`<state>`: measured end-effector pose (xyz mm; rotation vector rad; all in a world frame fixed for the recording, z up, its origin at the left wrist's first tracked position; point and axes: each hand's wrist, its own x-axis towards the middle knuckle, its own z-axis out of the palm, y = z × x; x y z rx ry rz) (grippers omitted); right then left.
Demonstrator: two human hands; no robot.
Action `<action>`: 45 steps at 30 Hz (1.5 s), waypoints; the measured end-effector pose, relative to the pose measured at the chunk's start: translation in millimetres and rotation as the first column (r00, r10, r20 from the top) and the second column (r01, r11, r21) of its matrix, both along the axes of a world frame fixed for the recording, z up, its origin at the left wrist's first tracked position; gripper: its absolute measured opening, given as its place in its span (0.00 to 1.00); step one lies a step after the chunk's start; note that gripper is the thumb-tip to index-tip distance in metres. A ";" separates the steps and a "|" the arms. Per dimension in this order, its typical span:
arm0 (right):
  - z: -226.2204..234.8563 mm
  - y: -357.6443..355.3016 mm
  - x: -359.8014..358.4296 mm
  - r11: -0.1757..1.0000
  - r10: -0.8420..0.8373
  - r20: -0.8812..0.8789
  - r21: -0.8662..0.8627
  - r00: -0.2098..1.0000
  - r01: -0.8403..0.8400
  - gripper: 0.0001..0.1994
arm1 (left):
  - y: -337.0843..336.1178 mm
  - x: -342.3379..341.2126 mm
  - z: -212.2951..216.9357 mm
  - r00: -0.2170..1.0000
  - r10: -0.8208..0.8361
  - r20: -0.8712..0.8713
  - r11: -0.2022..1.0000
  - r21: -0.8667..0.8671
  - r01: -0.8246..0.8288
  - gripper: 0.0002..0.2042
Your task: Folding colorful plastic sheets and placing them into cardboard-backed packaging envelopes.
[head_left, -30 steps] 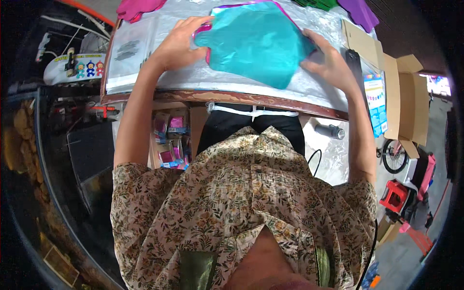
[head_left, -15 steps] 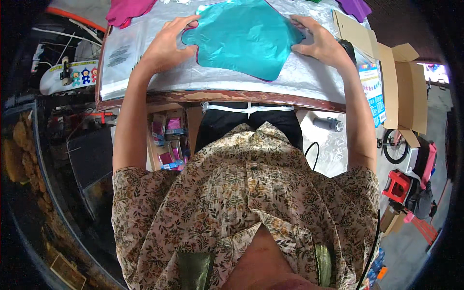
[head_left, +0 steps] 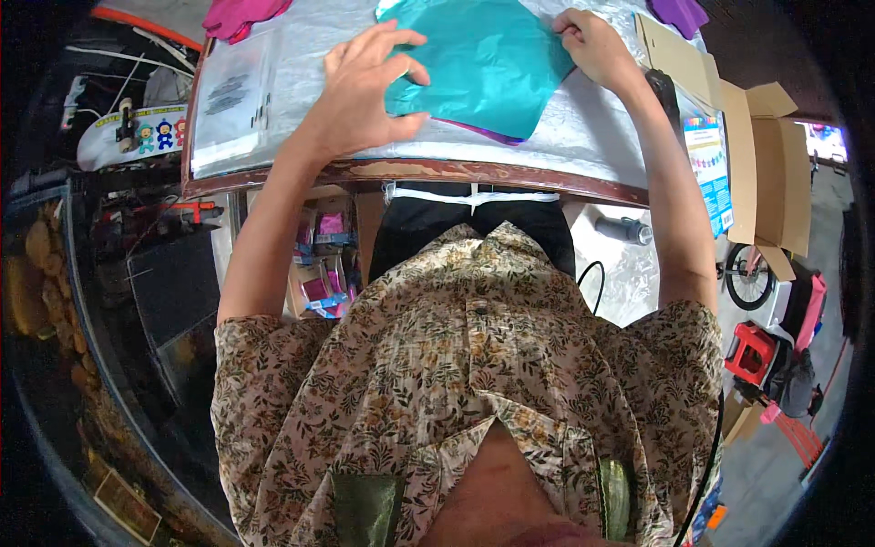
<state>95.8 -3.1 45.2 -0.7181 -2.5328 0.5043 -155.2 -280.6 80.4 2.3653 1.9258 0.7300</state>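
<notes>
A shiny teal foil-like sheet (head_left: 483,68) lies on the silvery-covered table, with a purple edge (head_left: 488,133) of another layer peeking out from under its near side. Over its left edge hovers or rests my left hand (head_left: 369,91), fingers curved and spread apart with nothing gripped; I cannot tell whether the fingertips touch the sheet. At the sheet's right corner my right hand (head_left: 597,50) is closed, thumb and fingers pinching the edge. The sheet's far edge runs out of the picture.
Magenta pieces (head_left: 241,16) lie at the far left, a purple piece (head_left: 682,15) at the far right. A clear plastic sleeve (head_left: 232,105) sits left of my left hand. Right of the table are a blue printed package (head_left: 708,173) and an open cardboard box (head_left: 775,164). The table's brown edge (head_left: 437,170) runs nearest me.
My left hand has moved right and nearer, its fingers opening over the sheet. My right hand has closed into a pinch at the right corner. The sheet has shifted slightly, uncovering more purple.
</notes>
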 end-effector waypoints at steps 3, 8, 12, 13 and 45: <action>6.5 -4.2 -5.6 0.999 -0.024 0.084 0.046 0.996 0.021 0.11 | 0.8 -3.6 -5.2 1.000 -0.006 0.015 1.000 -0.012 0.006 0.16; 21.5 -18.9 -3.4 0.997 -0.062 0.239 -0.020 0.969 0.069 0.16 | 0.1 -4.4 -3.2 0.999 -0.017 0.040 0.999 -0.038 0.018 0.15; 23.9 -23.5 10.0 0.989 0.008 0.164 -0.147 0.986 0.017 0.18 | -6.2 -21.4 -2.5 0.982 0.031 0.184 0.999 -0.032 -0.026 0.14; 28.1 -31.0 15.9 0.989 0.024 0.159 -0.149 0.987 0.000 0.18 | -8.2 -28.7 -3.0 0.967 0.052 0.251 0.999 -0.025 -0.047 0.14; 38.5 -59.5 41.0 0.982 -0.016 0.195 -0.181 0.981 0.052 0.23 | 15.0 -57.3 28.4 0.987 0.158 0.039 0.954 -0.263 -0.142 0.31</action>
